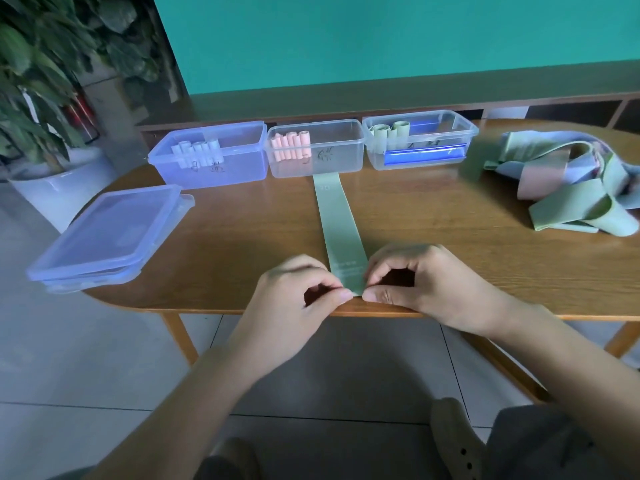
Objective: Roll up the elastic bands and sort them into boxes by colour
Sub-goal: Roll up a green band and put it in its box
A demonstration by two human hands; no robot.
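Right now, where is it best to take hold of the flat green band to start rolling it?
Take the green band by its near end at the table edge, one corner per hand, coming from the near side. It lies flat, running away toward the boxes, and the left hand and right hand already pinch those corners.

We see a wooden worktop (450, 216) with a smooth, lightly glossy grained finish. On it stand three translucent plastic boxes (315, 152), glossy and smooth, and beside them stacked plastic lids (110, 233) of the same sheen. The green elastic band (337, 220) looks like matt, smooth rubber, as do the piled bands (568, 188). The floor (86, 358) is smooth tile.
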